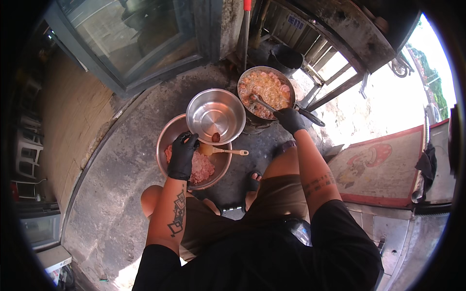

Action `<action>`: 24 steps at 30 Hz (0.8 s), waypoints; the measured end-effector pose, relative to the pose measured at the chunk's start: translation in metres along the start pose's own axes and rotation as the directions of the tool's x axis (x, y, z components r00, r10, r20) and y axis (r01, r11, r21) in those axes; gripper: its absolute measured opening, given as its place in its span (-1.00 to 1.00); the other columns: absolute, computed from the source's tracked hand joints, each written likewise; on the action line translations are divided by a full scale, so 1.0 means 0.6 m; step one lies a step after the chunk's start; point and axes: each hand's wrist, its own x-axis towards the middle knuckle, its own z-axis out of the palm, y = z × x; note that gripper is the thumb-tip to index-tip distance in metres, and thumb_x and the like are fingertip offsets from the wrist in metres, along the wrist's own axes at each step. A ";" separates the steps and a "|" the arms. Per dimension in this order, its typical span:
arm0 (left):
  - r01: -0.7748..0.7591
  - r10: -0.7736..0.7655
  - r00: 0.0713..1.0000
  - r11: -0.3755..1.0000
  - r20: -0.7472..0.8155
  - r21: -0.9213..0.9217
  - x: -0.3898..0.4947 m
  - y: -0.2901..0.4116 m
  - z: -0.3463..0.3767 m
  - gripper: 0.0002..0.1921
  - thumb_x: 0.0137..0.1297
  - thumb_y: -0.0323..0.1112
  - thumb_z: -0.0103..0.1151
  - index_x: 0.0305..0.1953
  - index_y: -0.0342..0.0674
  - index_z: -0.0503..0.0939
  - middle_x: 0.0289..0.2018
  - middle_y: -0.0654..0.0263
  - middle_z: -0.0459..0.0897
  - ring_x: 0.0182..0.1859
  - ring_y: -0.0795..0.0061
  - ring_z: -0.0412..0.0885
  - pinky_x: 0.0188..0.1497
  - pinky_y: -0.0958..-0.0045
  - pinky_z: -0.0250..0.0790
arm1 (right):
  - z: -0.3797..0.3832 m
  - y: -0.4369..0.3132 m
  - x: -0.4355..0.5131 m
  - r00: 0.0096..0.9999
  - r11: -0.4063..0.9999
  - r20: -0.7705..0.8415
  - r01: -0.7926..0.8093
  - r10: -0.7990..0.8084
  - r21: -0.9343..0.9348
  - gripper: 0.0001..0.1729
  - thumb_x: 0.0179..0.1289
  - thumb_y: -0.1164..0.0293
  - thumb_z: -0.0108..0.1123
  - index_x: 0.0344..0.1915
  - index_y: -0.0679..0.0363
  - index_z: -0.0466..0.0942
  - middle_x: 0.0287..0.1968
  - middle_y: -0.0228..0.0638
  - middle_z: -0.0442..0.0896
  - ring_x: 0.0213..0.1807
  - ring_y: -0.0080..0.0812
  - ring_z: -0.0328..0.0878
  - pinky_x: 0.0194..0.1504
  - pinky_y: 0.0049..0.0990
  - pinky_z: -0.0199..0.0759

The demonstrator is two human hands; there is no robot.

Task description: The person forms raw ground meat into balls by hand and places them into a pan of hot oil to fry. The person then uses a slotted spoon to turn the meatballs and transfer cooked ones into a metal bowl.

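Observation:
My left hand (pixel 182 156), in a black glove, has its fingers at the near left rim of a shiny steel bowl (pixel 214 105) and appears to grip it. One small browned piece (pixel 216 137) lies inside. Below is a larger metal bowl (pixel 225 168) of pink minced meat (pixel 198 167); a spatula (pixel 229 151) with a pale handle lies across it. My right hand (pixel 290 120), also gloved in black, holds metal tongs (pixel 265 104). Their tips reach into a pan (pixel 293 87) of bubbling oil with frying meat pieces (pixel 265 85), some browned, some pink.
The pan's black handle (pixel 311 117) juts right below my right hand. Behind the pan stand a dark bucket (pixel 287 60) and a red-topped pole (pixel 246 36). A glass-panelled door (pixel 134 40) is at upper left, above the concrete floor (pixel 105 160). A painted board (pixel 375 163) stands at right.

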 end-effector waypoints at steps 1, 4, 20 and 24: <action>0.003 -0.003 1.000 1.000 -0.004 -0.007 -0.001 0.000 0.000 -0.83 0.51 -0.32 0.19 -0.08 -0.29 0.66 -0.23 0.41 0.66 -0.19 0.64 0.59 -0.08 0.51 0.44 | -0.003 -0.006 -0.006 1.000 1.000 -0.022 0.020 -0.021 -0.016 -0.46 0.38 -0.10 0.20 -0.03 0.11 0.78 -0.06 0.05 0.77 0.02 0.10 0.72 0.12 -0.05 0.55; -0.002 0.001 1.000 1.000 -0.013 -0.021 -0.002 0.000 -0.002 -0.83 0.48 -0.33 0.22 -0.07 -0.31 0.66 -0.25 0.41 0.67 -0.21 0.64 0.58 -0.09 0.53 0.44 | -0.010 -0.053 -0.032 0.998 0.998 -0.024 0.052 -0.054 -0.043 -0.47 0.38 -0.08 0.20 -0.03 0.11 0.78 -0.07 0.06 0.77 0.02 0.12 0.72 0.13 -0.04 0.54; -0.040 0.038 0.997 0.998 0.062 0.037 0.000 0.001 -0.005 -0.82 0.50 -0.37 0.16 -0.02 -0.32 0.65 -0.17 0.35 0.67 -0.12 0.61 0.63 -0.03 0.51 0.47 | -0.006 0.044 0.013 0.923 0.965 0.357 0.050 -0.143 0.258 -0.59 0.57 0.24 0.05 0.33 -0.06 0.57 -0.40 -0.37 0.65 -0.54 -0.53 0.48 -0.48 -0.47 0.39; -0.010 0.010 1.000 1.000 0.023 -0.003 0.001 -0.006 -0.007 -0.82 0.49 -0.35 0.19 -0.04 -0.32 0.65 -0.19 0.38 0.67 -0.15 0.62 0.61 -0.05 0.52 0.47 | 0.004 0.051 0.026 0.925 0.961 0.327 0.113 -0.195 0.251 -0.60 0.55 0.17 0.10 0.28 -0.05 0.61 -0.43 -0.42 0.61 -0.57 -0.56 0.38 -0.52 -0.47 0.30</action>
